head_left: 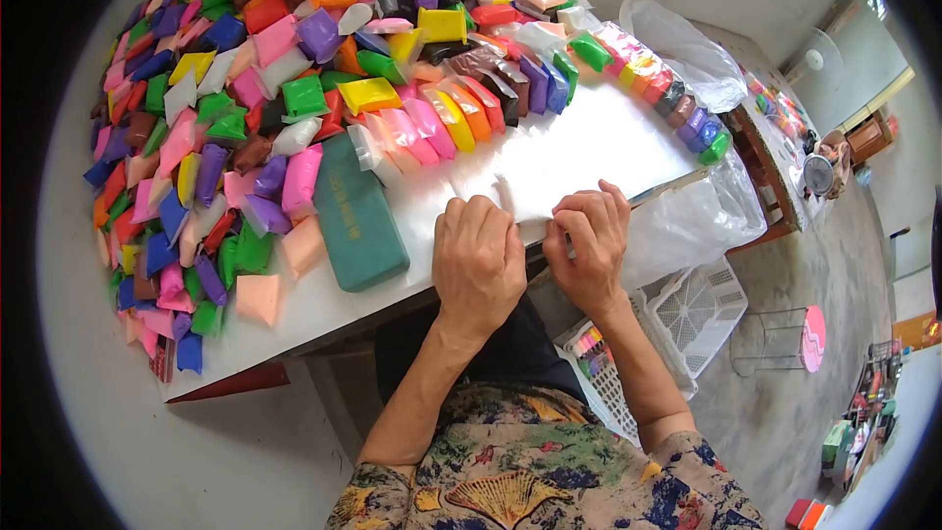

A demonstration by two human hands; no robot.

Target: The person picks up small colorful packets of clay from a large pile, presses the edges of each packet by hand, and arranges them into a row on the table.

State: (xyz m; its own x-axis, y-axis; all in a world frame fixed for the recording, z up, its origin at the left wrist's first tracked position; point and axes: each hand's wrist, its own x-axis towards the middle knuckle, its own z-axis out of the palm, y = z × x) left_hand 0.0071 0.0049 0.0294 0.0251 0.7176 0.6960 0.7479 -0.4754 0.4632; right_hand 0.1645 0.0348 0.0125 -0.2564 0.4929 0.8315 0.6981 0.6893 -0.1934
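My left hand and right hand, centre, pinch a blurry whitish piece over the desk. Packet heap upper left; lower right, white basket holding coloured items.

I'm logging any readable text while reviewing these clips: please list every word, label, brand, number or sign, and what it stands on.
No text here is clear enough to quote.
Green case: a column of gold-toned characters, too blurred to read.
Colorful packets: no lettering can be made out.
Orange panel at the far right: marks too small to tell whether they are writing.
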